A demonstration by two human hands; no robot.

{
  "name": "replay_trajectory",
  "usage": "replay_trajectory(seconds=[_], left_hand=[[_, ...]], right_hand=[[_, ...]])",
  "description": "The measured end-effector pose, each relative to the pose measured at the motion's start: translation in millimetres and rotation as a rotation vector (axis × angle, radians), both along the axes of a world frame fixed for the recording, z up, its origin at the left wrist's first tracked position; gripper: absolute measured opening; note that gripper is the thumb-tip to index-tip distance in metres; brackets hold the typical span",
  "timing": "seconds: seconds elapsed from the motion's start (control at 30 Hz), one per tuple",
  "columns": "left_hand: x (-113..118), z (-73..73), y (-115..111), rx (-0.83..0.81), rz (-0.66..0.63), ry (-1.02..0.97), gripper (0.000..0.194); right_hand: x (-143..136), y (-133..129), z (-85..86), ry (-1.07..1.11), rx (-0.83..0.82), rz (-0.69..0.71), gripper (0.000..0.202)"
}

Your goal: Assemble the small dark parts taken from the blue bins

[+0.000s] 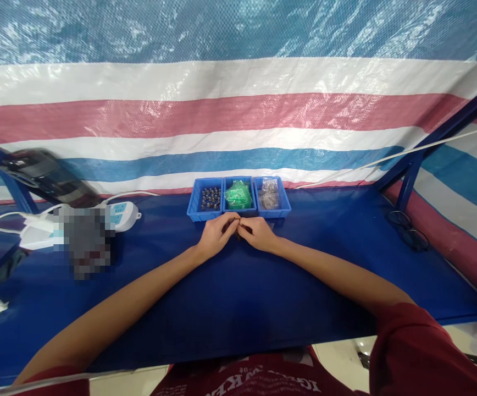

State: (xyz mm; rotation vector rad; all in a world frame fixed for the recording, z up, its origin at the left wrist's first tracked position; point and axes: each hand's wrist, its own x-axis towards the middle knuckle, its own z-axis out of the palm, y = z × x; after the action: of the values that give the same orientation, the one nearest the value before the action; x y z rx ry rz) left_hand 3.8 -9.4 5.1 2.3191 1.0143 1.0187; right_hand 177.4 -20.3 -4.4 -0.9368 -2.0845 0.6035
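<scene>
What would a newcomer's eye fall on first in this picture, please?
Probably the sheet behind the table, with its broad blue, white and red stripes across the upper view. Next come three blue bins, side by side near the table's far edge, the middle one holding bright green bags. On their near side, the left hand and right hand sit close together.

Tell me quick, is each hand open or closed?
Left hand: closed, seemingly on a small piece.
Right hand: closed, seemingly on the same piece; too small to identify.
</scene>
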Motion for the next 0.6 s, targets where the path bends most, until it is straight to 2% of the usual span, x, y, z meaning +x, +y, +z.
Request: replay_trajectory(seconds=[0.6], left_hand=[[0.2,1.1,2.0,-0.062,-0.005,0.054,0.020]], right_hand=[[0.4,1.8,-2.2,-0.041,-0.004,-0.016,0.024]])
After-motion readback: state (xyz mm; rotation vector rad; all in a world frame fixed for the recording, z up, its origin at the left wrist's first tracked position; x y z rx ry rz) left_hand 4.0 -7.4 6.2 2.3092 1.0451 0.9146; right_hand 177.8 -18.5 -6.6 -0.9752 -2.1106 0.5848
